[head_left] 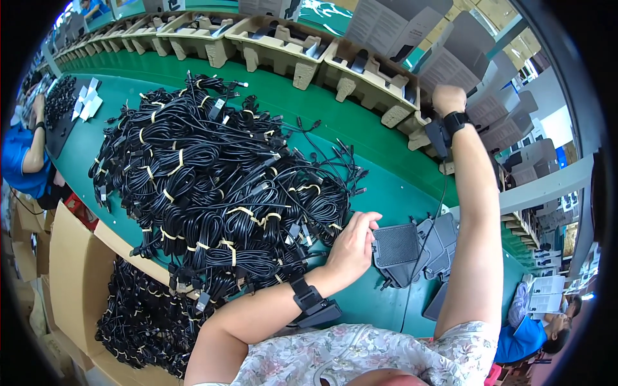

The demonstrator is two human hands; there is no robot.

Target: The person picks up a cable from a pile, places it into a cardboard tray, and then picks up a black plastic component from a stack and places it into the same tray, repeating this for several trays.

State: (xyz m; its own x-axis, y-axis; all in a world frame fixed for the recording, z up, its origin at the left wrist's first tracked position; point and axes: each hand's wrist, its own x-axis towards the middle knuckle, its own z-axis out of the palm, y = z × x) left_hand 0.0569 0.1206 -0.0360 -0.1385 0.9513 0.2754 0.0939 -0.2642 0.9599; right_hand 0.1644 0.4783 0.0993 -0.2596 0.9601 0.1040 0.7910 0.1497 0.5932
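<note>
My left hand (353, 244) rests at the right edge of a big heap of coiled black cables (212, 186), each coil bound with a yellow tie. Its fingers touch a black power adapter (396, 248), the front one of several black adapters (438, 241) lying on the green conveyor belt (335, 135). My right hand (449, 98) is stretched far out, closed in a fist at a moulded pulp tray (370, 80) on the far side of the belt. Whether it holds anything is hidden. Both wrists wear black bands.
A row of pulp trays (277, 45) with grey cartons (463, 58) runs along the belt's far side. A cardboard box (77, 283) of more black cables (141, 321) stands at my lower left. One person in blue (26, 154) sits at left, another (534, 328) at lower right.
</note>
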